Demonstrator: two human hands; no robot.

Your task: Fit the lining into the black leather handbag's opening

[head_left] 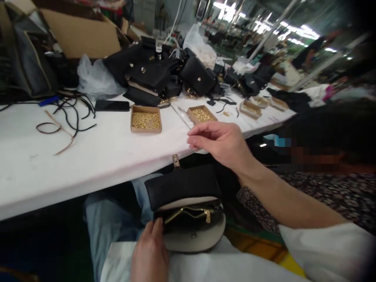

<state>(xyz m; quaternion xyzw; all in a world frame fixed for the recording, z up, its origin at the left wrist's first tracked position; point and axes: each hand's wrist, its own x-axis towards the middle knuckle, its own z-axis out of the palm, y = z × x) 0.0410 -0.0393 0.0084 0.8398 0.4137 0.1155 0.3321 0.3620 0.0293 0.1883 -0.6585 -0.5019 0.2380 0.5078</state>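
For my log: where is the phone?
In the head view, left of centre, the phone lies on the table between black cords and a small box.

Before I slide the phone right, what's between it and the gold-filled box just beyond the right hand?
In the head view, another open box of gold pieces lies between them, then a slender object.

Workshop with piled black bags [152, 77]

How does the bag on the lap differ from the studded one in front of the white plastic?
The lap bag gapes, showing a gold zip; the table bag hides its inside. The left hand touches the lap bag; none touches the table bag. Both show black material and metal fittings.
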